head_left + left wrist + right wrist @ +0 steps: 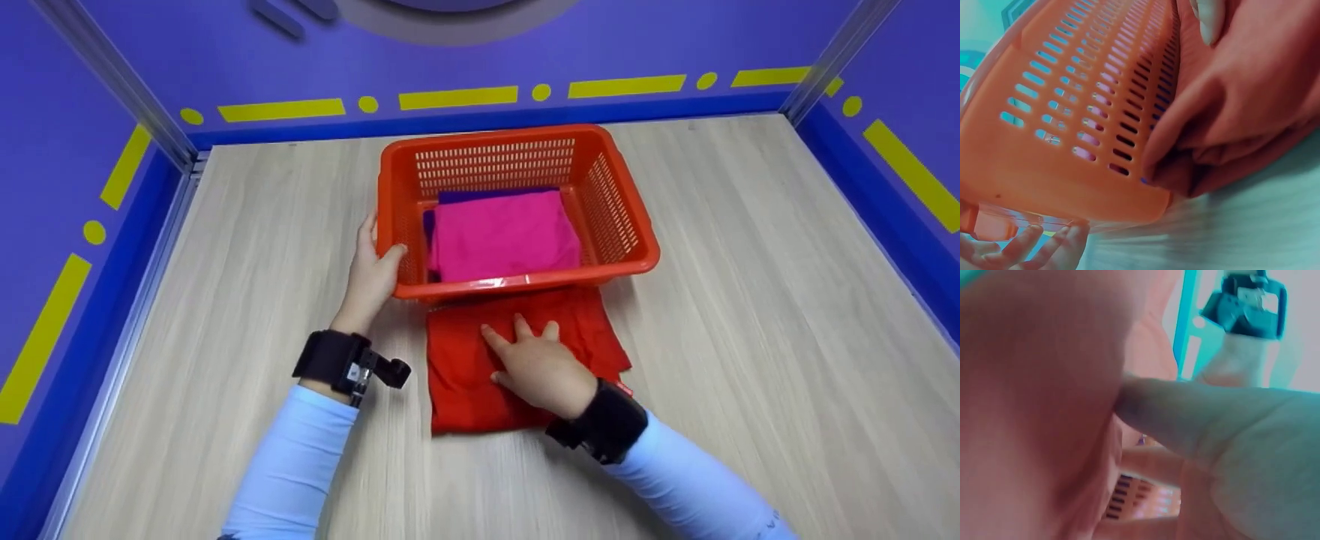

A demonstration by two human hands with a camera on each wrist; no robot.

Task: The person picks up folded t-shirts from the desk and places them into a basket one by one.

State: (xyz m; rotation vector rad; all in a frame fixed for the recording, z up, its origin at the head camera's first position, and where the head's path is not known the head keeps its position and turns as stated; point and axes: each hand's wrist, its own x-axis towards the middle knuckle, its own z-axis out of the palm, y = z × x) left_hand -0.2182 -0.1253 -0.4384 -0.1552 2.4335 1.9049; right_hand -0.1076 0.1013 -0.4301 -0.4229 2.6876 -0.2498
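Observation:
My left hand [373,271] grips the left side of an orange-red plastic basket [520,281], its thumb over the rim and its fingers outside. Inside the basket lies a folded pink cloth [504,236], with a dark purple cloth [466,196] showing from beneath. My right hand [544,373] rests with spread fingers on a red cloth [465,382] in front of the basket. The front rim hides the red cloth's far edge. In the left wrist view the red cloth [1258,95] bunches into a fold against the basket's slotted wall [1095,112].
A pale wood-grain table [750,315] carries everything. Blue-purple panels [480,67] with yellow dashes and dots stand at the back and both sides. Black straps with small cameras [352,364] sit on both wrists.

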